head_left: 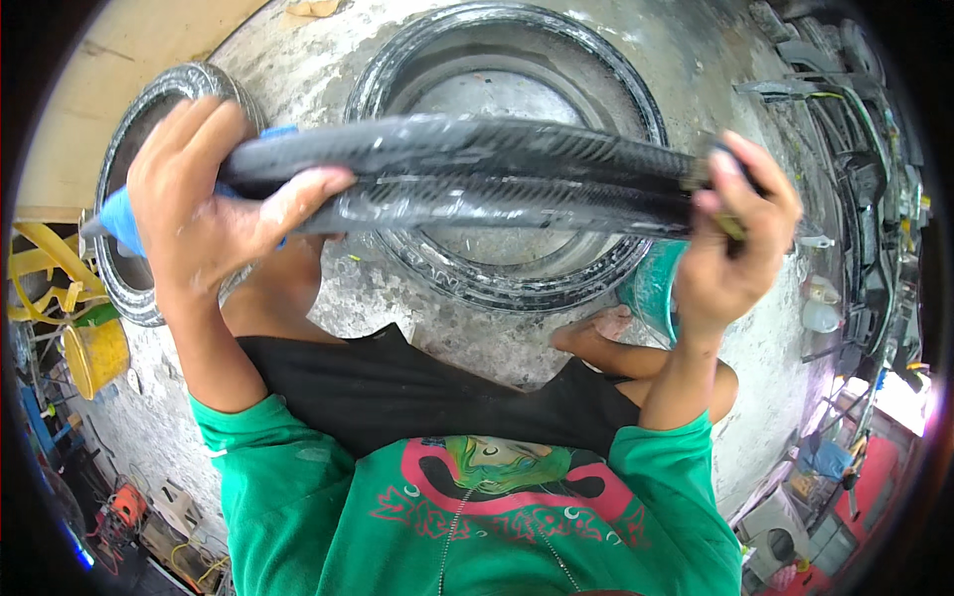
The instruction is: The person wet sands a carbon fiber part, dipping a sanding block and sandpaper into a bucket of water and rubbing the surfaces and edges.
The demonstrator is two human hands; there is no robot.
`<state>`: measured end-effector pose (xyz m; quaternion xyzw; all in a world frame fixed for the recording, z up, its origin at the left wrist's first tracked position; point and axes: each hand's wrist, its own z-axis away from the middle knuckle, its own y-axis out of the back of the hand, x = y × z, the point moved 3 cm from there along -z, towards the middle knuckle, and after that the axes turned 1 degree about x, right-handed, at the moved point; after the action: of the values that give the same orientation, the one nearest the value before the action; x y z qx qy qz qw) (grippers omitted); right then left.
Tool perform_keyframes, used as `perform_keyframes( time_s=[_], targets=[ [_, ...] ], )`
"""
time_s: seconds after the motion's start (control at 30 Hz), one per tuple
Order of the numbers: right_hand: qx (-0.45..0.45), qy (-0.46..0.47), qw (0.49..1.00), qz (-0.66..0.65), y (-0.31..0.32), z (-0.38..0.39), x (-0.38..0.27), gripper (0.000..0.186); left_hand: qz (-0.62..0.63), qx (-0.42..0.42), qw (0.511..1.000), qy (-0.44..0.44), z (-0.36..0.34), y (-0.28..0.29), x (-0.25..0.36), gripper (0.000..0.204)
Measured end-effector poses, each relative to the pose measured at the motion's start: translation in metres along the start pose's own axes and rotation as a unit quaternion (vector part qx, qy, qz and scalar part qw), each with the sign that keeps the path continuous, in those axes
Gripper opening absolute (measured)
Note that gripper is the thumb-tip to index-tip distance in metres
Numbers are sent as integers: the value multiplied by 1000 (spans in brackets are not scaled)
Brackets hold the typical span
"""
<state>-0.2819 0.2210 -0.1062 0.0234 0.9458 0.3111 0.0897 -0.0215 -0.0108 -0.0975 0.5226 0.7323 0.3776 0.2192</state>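
A long, curved black part with a carbon-fibre weave point(467, 149) spans level between my hands, its glossy surface smeared with whitish residue. My left hand point(199, 189) grips its left end, thumb along the near side and fingers over the far side. Blue material point(121, 226) shows behind that hand; its kind is unclear. At the right end, my right hand point(740, 228) is curled around a small dark piece with yellowish patches point(730, 189), pressed close to the part. Motion blurs that piece, so its kind cannot be made out.
Below the part a large tyre point(507, 298) lies on the stained concrete floor, with a smaller tyre point(111, 268) at the left. A teal bucket point(653, 288) stands by my right knee. A yellow bucket point(96, 358) is at far left; black vehicle parts point(865, 199) are piled along the right.
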Motion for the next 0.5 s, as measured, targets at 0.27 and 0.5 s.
perform_keyframes(
  time_s=[0.27,0.5],
  targets=[
    [109,-61,992,10,-1,1,45,17,7,-27,999,16,-38,-16,19,58],
    [47,54,996,-46,-26,-20,33,35,-68,46,996,40,-34,-32,13,62]
  ],
)
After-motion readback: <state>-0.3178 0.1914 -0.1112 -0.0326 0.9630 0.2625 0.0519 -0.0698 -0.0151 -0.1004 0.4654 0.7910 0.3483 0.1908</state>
